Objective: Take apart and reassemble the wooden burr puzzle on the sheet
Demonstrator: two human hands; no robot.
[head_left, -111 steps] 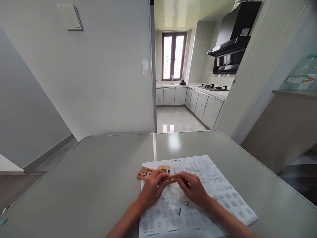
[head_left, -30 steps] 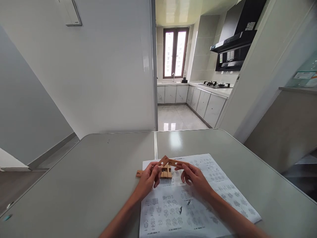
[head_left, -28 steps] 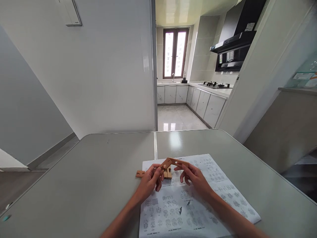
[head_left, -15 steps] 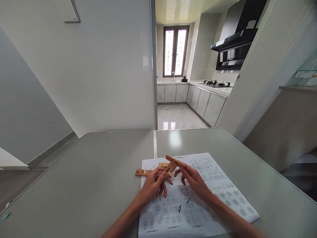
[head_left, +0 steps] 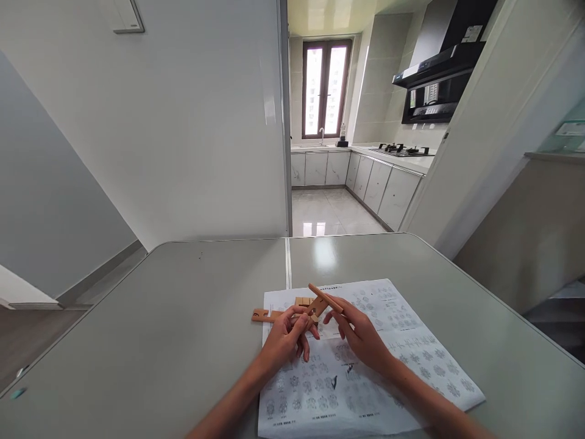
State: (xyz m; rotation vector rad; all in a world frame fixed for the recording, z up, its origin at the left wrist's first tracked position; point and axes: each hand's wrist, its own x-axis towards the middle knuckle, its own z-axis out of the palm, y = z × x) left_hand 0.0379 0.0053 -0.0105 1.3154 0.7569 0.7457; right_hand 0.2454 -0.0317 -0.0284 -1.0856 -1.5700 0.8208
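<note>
My left hand [head_left: 287, 334] is closed on a notched wooden puzzle piece [head_left: 316, 306] that slants up to the right; a small pale end shows by the fingertips. My right hand [head_left: 359, 332] pinches a slim wooden strip [head_left: 323, 296], which crosses the upper end of that piece; whether the two are joined I cannot tell. Another notched wooden strip [head_left: 260, 315], with a dark mark on it, sticks out to the left behind my left hand. Just beyond the fingers is a light wooden piece with grooves [head_left: 303, 301], partly hidden.
Both hands are over a printed sheet [head_left: 329, 372] with rows of small diagrams, on a grey-green table [head_left: 183, 341]. A small teal object [head_left: 18, 393] appears at the far left. Past the table's back edge, a doorway opens to a kitchen with a stove [head_left: 404, 150].
The strip in my right hand has turned slightly, showing more of its narrow side along its length. My left hand keeps its grip. The whole view has shifted a little.
</note>
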